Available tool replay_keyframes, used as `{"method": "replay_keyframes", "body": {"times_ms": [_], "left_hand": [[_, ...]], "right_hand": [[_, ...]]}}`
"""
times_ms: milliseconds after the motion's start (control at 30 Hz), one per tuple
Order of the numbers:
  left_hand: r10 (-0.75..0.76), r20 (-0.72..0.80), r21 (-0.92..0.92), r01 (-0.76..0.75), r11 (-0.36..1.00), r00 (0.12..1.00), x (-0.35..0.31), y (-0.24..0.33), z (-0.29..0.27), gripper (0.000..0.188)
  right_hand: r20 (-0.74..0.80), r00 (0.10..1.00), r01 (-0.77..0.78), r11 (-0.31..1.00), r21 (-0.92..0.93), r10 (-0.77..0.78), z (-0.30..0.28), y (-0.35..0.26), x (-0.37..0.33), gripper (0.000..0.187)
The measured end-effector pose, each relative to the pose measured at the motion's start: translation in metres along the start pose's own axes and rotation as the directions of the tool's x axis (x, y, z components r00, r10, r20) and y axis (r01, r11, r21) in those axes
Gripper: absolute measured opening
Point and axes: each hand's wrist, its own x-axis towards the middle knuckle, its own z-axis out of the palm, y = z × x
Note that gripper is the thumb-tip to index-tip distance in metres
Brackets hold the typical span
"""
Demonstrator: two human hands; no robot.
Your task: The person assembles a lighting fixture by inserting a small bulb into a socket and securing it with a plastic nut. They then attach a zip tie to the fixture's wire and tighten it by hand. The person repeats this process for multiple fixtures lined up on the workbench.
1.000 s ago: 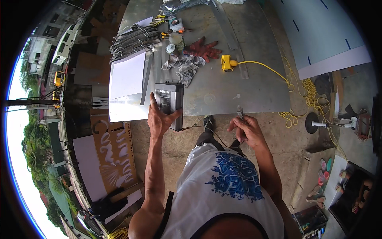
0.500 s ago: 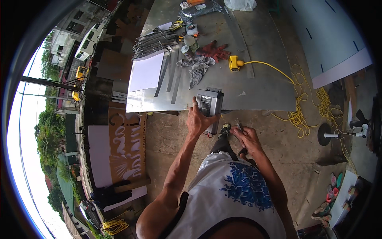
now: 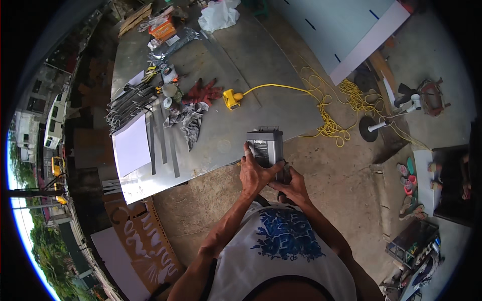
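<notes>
The left hand (image 3: 255, 174) grips a grey metal box (image 3: 265, 146) from below and from its left side, fingers wrapped on the box's lower front face, which carries a dark label. The box stands upright at the near edge of the desk (image 3: 261, 75), a large grey metal sheet, roughly at the person's chest line. The right hand (image 3: 291, 184) is just beside the left, tucked under and behind the box's lower right corner; its fingers are curled, but whether they clamp the box or something small beneath it cannot be told from this angle.

Farther back on the desk lies a yellow plug block (image 3: 231, 98) with a yellow cable (image 3: 321, 113) trailing off the right edge into loose coils on the ground. To the left of the plug is a red work glove (image 3: 203, 93), touching a crumpled grey rag (image 3: 188, 118). A white sheet (image 3: 131, 146) lies near the desk's left edge, with flat metal strips (image 3: 163, 145) just beside it and a bundle of metal rods (image 3: 128, 100) behind. A white plastic bag (image 3: 217, 15) sits at the far end. A standing fan (image 3: 416, 100) lies on the ground well to the right.
</notes>
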Motion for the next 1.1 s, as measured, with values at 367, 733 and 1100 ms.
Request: {"method": "replay_keyframes", "body": {"times_ms": [367, 733, 1100], "left_hand": [[0.532, 0.431, -0.279, -0.453, 0.847, 0.729, 0.016, 0.078, 0.098, 0.09], [0.281, 0.06, 0.232, -0.287, 0.929, 0.958, 0.139, -0.003, 0.17, 0.033], [0.432, -0.101, 0.301, -0.386, 0.872, 0.896, 0.133, -0.02, 0.19, 0.028]], "right_hand": [[-0.549, 0.815, 0.188, 0.813, 0.552, 0.184, -0.15, 0.013, -0.074, 0.038], [-0.614, 0.785, 0.301, 0.812, 0.5, 0.087, -0.345, -0.067, -0.079, 0.047], [-0.766, 0.64, 0.614, 0.646, 0.454, -0.07, -0.556, -0.199, 0.123, 0.026]]}}
